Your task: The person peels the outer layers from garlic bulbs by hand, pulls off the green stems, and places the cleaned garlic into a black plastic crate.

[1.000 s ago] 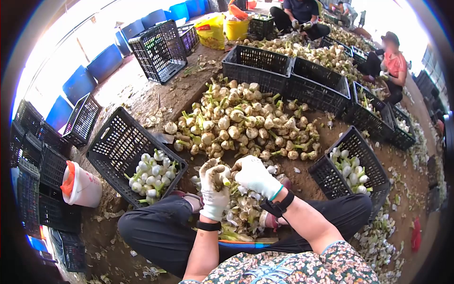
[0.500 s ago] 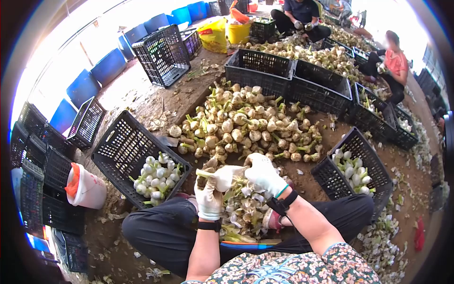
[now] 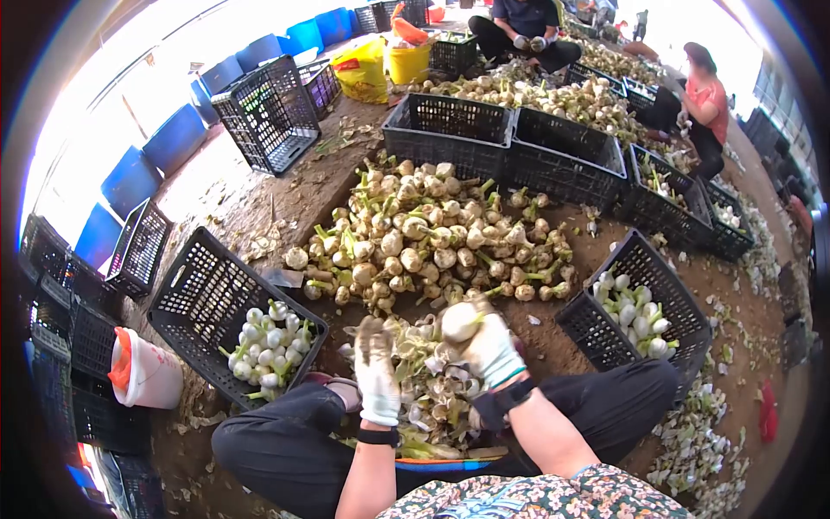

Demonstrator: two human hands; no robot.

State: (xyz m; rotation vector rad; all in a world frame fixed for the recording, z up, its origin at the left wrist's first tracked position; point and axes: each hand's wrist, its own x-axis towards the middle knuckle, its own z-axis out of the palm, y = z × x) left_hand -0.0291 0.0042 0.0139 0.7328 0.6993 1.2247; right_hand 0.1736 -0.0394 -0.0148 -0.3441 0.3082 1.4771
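Observation:
A pale, peeled garlic bulb [image 3: 458, 322] is gripped in my gloved right hand [image 3: 491, 350], above a heap of loose skins and leaves [image 3: 432, 389] between my legs. Close by on the left, my gloved left hand [image 3: 377, 372] points upward with its fingers stretched out and holds nothing. Its fingertips look brown with soil. Just beyond both hands lies a big pile of unpeeled garlic bulbs [image 3: 424, 233] with short green stems. White peeled bulbs [image 3: 272, 346] fill the low end of a tilted black crate [image 3: 207, 294] to my left.
Another tilted black crate [image 3: 596, 333] with white bulbs stands at my right knee. Black crates [image 3: 562, 173] line the pile's far side. A white bucket [image 3: 151, 372] is at left. A person in dark clothes [image 3: 527, 26] and one in a pink top [image 3: 705, 99] sit farther off.
My left hand has let go of the garlic bulb and straightened its fingers. The bulb is now in my right hand, which has moved slightly down. The whole view has shifted a little.

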